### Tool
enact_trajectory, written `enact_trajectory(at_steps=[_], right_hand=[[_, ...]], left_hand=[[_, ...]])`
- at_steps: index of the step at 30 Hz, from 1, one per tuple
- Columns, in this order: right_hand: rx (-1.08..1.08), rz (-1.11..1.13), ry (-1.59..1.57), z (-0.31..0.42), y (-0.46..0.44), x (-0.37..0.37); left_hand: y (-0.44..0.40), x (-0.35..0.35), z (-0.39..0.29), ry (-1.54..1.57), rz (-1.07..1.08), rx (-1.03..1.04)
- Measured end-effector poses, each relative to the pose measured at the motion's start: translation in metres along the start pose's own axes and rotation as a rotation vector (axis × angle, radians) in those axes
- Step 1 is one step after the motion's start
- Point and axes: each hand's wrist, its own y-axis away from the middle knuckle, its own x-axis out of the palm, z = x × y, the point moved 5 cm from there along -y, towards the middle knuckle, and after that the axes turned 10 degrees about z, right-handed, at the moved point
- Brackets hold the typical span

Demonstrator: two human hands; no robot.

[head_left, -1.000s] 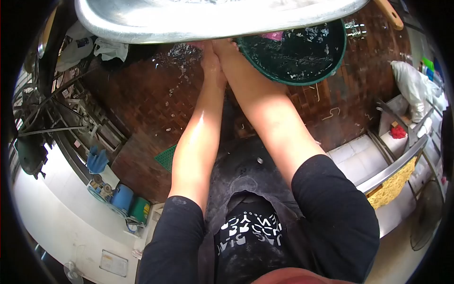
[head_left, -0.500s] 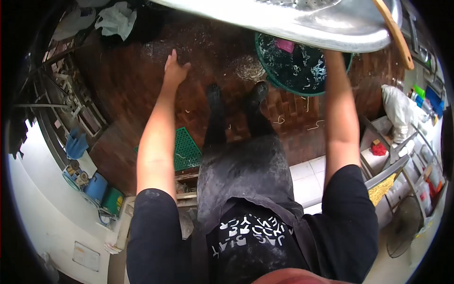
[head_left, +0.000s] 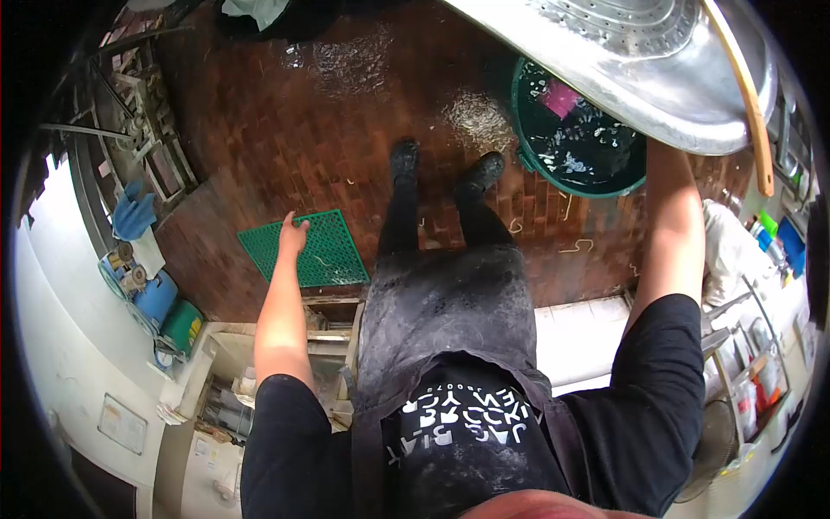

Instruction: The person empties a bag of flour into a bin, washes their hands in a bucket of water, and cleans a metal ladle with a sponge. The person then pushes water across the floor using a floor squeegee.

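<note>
Head cam: metal pan (head_left: 640, 69) hides R fingers, grip unclear; L fingers (head_left: 290, 222) spread, well apart.

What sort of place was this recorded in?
Probably a working kitchen or small food workshop, judging by the large shiny metal pan with a perforated centre, the round dark-green tub of liquid, and the reddish-brown brick-patterned floor dotted with pale noodle-like strands.

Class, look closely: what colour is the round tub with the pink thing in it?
The tub is dark green; it shows best in the head view.
</note>
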Motion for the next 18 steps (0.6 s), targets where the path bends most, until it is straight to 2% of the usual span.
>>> enact_trajectory(at_steps=[4,9,12,15,18], right_hand=[[-0.002,-0.003,0.008,-0.007,0.005,-0.004],[-0.004,-0.009,0.006,-0.015,0.01,-0.008],[-0.008,-0.012,0.004,-0.021,0.01,-0.006],[-0.006,-0.021,-0.005,-0.03,0.016,-0.009],[-0.008,-0.033,-0.018,-0.042,0.017,-0.009]], left_hand=[[-0.007,0.009,0.025,0.057,-0.02,-0.011],[-0.004,0.009,-0.002,0.111,-0.027,0.129],[-0.019,0.012,-0.007,0.111,0.054,0.07],[-0.019,0.015,-0.023,0.059,0.043,0.067],[-0.023,0.02,-0.047,0.139,0.088,0.127]])
